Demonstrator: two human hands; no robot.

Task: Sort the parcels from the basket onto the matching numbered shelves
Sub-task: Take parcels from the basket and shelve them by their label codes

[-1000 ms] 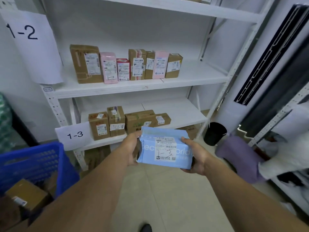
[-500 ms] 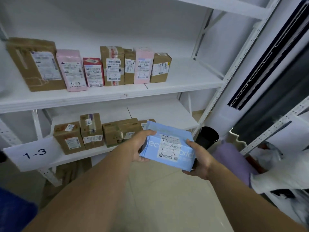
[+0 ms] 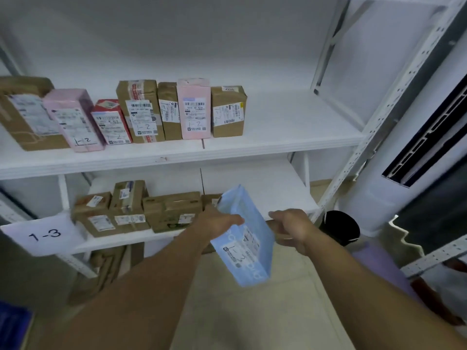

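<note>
Blue parcel point(image 3: 243, 251) tilted, gripped by left hand point(image 3: 217, 222); right hand point(image 3: 290, 227) beside.

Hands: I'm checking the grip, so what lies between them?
The head view shows the tilted blue parcel between the left hand, which grips it, and the right hand.

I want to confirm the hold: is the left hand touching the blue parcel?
Touching. The head view shows the left hand gripping the blue parcel near its top, thumb across its face.

Glossy blue plastic parcel point(image 3: 243, 238) with paper label; brown cardboard boxes point(image 3: 171, 210) on matt white-painted metal shelves point(image 3: 278, 137).
</note>
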